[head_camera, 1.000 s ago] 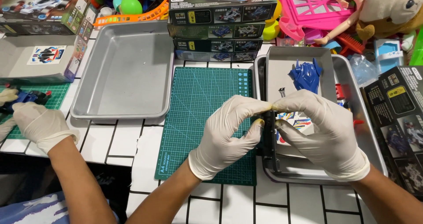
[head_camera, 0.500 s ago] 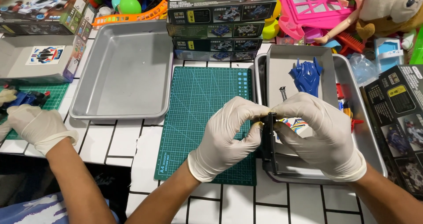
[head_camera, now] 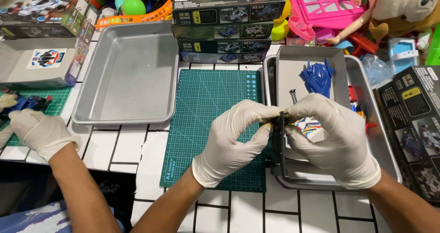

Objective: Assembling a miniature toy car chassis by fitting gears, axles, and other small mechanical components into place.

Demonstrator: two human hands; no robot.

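Both my hands wear white gloves. My left hand and my right hand pinch a thin black plastic part frame, held edge-on over the left rim of a metal tray. Inside that tray lies an open grey box lid holding a blue toy car body, a small dark metal piece and a coloured sticker sheet, partly hidden by my right hand. A green cutting mat lies under my left hand.
An empty metal tray sits left of the mat. Stacked toy car kit boxes stand behind it, more boxes at far right and far left. Another person's gloved hand works at the left edge. Toys crowd the back.
My hands have stayed in the same place, with the fingers shifting slightly along the black part frame. The other person's hand has barely moved.
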